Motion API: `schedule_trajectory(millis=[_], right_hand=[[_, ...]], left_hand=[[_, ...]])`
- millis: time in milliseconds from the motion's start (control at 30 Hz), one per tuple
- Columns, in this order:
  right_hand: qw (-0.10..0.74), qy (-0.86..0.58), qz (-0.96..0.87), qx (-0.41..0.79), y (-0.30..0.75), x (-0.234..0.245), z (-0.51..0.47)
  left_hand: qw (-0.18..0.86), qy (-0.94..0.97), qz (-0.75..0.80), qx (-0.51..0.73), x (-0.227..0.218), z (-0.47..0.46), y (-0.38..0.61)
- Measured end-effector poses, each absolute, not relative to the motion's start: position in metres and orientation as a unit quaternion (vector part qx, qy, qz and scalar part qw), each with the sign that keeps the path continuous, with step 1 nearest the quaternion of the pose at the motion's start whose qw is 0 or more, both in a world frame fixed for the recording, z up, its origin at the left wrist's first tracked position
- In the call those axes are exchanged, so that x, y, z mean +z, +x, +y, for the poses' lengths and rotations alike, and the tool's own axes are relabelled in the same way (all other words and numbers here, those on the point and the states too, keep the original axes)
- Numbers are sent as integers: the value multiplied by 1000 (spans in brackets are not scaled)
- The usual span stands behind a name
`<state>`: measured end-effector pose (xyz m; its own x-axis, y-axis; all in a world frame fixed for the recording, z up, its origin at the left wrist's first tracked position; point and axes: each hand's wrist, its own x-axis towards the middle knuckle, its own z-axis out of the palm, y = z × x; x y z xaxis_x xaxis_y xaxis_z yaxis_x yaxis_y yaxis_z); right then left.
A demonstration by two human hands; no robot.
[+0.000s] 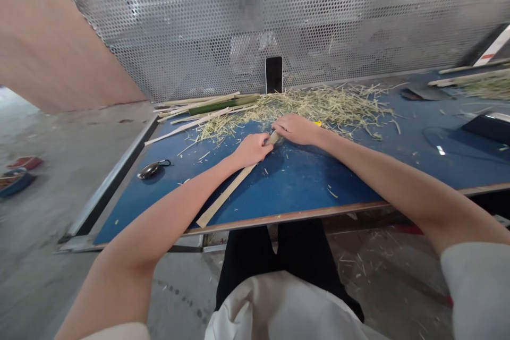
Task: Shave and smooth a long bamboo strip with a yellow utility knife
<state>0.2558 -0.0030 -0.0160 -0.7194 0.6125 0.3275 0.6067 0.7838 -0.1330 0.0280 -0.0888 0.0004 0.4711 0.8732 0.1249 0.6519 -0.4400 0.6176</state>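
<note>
A long, flat, pale bamboo strip [226, 197] runs slantwise across the blue tabletop, its near end at the front edge. My left hand [252, 150] is closed around the strip near its far end. Just beyond, my right hand [295, 128] is curled over that far end, fingers bent and closed. A yellow end [317, 123] shows past the right hand, and a small dark edge shows at its fingertips; they look like parts of one tool mostly hidden in the grip. Its exact kind cannot be made out.
Bamboo shavings [330, 109] are heaped behind my hands. More strips and a green bamboo piece [223, 105] lie at the back left. A phone [274, 75] leans on the perforated metal screen [191, 42]. A dark oval object [150, 170] lies left; a dark device [488, 126] stands right.
</note>
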Motion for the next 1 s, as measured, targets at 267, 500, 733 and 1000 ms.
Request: schedule_trajectory(millis=[267, 500, 733, 1000], right_hand=[[186, -284, -939, 49, 259, -12, -8], [206, -260, -942, 48, 254, -5, -20], [214, -301, -928, 49, 256, -4, -17], [221, -295, -928, 56, 257, -3, -16]], left_hand=[[341, 784, 459, 243, 0, -84, 26], [393, 736, 480, 273, 2, -81, 26], [386, 736, 488, 269, 1, -79, 25], [392, 730, 481, 286, -3, -76, 23]])
